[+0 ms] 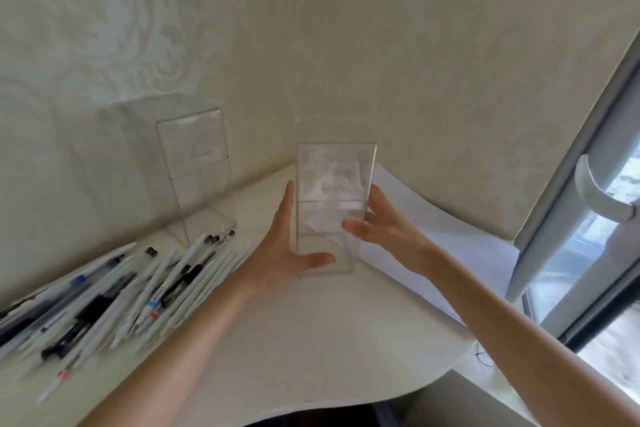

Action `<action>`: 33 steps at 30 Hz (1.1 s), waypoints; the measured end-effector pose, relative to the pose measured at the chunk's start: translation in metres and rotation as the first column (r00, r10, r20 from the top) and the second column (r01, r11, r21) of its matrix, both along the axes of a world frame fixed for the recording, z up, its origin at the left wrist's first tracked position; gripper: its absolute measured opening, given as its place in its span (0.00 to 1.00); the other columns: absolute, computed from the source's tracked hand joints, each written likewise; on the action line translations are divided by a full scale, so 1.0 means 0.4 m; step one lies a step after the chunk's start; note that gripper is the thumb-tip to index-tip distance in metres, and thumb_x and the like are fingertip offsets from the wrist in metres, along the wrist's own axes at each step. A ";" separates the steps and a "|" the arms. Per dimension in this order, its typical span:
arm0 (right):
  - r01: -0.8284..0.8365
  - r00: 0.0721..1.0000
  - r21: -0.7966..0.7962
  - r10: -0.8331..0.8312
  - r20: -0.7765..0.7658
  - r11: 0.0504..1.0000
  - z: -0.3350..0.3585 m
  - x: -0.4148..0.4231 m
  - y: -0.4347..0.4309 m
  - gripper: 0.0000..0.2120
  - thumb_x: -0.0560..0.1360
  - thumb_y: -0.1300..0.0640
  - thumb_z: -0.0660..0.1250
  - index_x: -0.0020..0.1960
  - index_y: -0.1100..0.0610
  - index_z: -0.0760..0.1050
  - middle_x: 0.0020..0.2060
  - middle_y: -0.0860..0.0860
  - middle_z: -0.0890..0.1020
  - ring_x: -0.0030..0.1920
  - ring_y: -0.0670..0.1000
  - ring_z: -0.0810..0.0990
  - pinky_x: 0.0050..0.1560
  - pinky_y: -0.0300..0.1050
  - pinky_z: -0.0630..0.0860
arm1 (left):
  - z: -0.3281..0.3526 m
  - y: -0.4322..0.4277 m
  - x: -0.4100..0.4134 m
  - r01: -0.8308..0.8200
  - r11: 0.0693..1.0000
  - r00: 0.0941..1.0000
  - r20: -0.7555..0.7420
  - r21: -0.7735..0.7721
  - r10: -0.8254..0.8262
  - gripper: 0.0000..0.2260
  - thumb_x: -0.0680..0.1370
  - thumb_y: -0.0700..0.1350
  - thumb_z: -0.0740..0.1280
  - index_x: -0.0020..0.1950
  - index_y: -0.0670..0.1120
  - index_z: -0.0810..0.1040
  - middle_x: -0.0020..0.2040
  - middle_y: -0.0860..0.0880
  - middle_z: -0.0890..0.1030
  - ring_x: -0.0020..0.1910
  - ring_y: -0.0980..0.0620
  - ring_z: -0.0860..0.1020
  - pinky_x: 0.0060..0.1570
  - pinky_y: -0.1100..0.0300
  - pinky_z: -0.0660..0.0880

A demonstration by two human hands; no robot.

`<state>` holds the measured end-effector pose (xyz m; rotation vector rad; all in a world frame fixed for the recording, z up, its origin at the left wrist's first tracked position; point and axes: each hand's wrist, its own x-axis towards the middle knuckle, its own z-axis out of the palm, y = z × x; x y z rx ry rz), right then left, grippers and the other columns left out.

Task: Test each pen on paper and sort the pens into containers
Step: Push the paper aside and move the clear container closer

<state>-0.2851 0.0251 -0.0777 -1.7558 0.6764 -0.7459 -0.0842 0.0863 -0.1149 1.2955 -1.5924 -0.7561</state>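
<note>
A tall clear plastic container [334, 177] stands upright near the middle of the white table [311, 340]. My left hand [284, 246] lies flat against its left wall, thumb under the front. My right hand [384, 222] presses its right wall, fingers spread. Both hands clasp it between them. A second clear container [197, 170] stands empty at the back left against the wall. A big heap of pens [114, 295], mostly white with some black ones, lies on the left of the table. White paper sheets [433, 246] lie at the right, behind the held container.
Patterned wallpaper forms a corner right behind the containers. A white window frame with a handle [599, 198] stands open at the right. The table's curved front edge runs along the bottom.
</note>
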 end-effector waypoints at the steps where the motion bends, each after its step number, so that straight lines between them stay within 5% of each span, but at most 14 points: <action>1: 0.027 0.998 0.011 -0.028 0.053 1.000 0.005 0.003 0.009 0.40 0.67 0.44 0.71 0.74 0.46 0.56 0.71 0.44 0.67 0.67 0.46 0.71 0.64 0.50 0.71 | 0.010 -0.007 -0.001 0.013 1.000 1.000 -0.023 0.004 -0.013 0.57 0.59 0.61 0.77 0.74 0.60 0.39 0.76 0.57 0.51 0.74 0.58 0.53 0.71 0.46 0.56; 5: 0.301 0.918 -0.078 -0.267 0.295 0.950 -0.002 0.032 0.059 0.30 0.69 0.41 0.66 0.69 0.47 0.66 0.69 0.44 0.70 0.71 0.47 0.66 0.71 0.57 0.63 | 0.025 -0.030 0.006 -0.029 1.000 0.997 -0.066 0.010 0.030 0.55 0.59 0.60 0.78 0.74 0.62 0.43 0.71 0.52 0.62 0.70 0.57 0.63 0.68 0.48 0.64; 10: 0.376 0.907 -0.238 -0.304 0.290 0.895 0.011 0.054 0.085 0.26 0.73 0.41 0.62 0.70 0.45 0.68 0.71 0.42 0.64 0.73 0.45 0.60 0.71 0.58 0.61 | 0.023 -0.035 0.014 -0.123 0.992 0.991 -0.054 0.006 0.123 0.53 0.58 0.60 0.78 0.74 0.59 0.48 0.65 0.53 0.65 0.64 0.56 0.68 0.61 0.50 0.72; 16: 0.318 0.870 -0.221 -0.191 0.454 0.922 0.175 0.101 0.033 0.24 0.73 0.52 0.64 0.68 0.45 0.67 0.68 0.47 0.70 0.66 0.38 0.68 0.60 0.29 0.65 | 0.043 -0.034 0.031 -0.074 0.996 0.996 -0.037 0.057 0.076 0.58 0.54 0.65 0.75 0.73 0.62 0.40 0.64 0.52 0.65 0.61 0.65 0.66 0.62 0.57 0.67; 22: 0.430 0.884 -0.200 -0.365 0.293 0.880 0.275 0.181 -0.097 0.31 0.71 0.44 0.62 0.73 0.47 0.63 0.64 0.46 0.66 0.71 0.48 0.62 0.72 0.53 0.60 | 0.042 -0.033 0.025 -0.083 0.994 0.995 -0.057 0.065 0.087 0.56 0.59 0.60 0.77 0.73 0.61 0.40 0.65 0.52 0.64 0.67 0.56 0.65 0.65 0.57 0.65; 27: 0.335 0.924 -0.091 -0.308 0.229 0.938 0.231 0.162 -0.093 0.27 0.79 0.48 0.60 0.75 0.50 0.57 0.69 0.48 0.66 0.70 0.48 0.65 0.66 0.41 0.61 | 0.038 -0.032 0.026 -0.084 0.995 0.991 -0.103 0.058 0.090 0.56 0.59 0.57 0.78 0.74 0.63 0.41 0.68 0.50 0.63 0.67 0.56 0.64 0.67 0.52 0.65; 31: 0.218 0.975 0.066 -0.220 0.021 0.974 0.097 0.115 -0.079 0.27 0.78 0.40 0.56 0.74 0.49 0.59 0.67 0.47 0.71 0.63 0.49 0.73 0.69 0.52 0.64 | 0.039 -0.031 0.045 -0.177 0.984 0.971 -0.156 0.030 0.179 0.55 0.61 0.52 0.78 0.75 0.59 0.44 0.67 0.51 0.64 0.62 0.58 0.67 0.58 0.67 0.69; 33: 0.172 0.984 0.084 -0.167 -0.066 0.982 0.037 0.101 -0.082 0.25 0.79 0.41 0.53 0.74 0.49 0.60 0.70 0.46 0.69 0.67 0.48 0.70 0.71 0.49 0.61 | 0.039 -0.039 0.074 -0.200 0.979 0.963 -0.177 0.025 0.202 0.56 0.60 0.55 0.79 0.75 0.59 0.43 0.69 0.52 0.64 0.64 0.58 0.68 0.59 0.67 0.68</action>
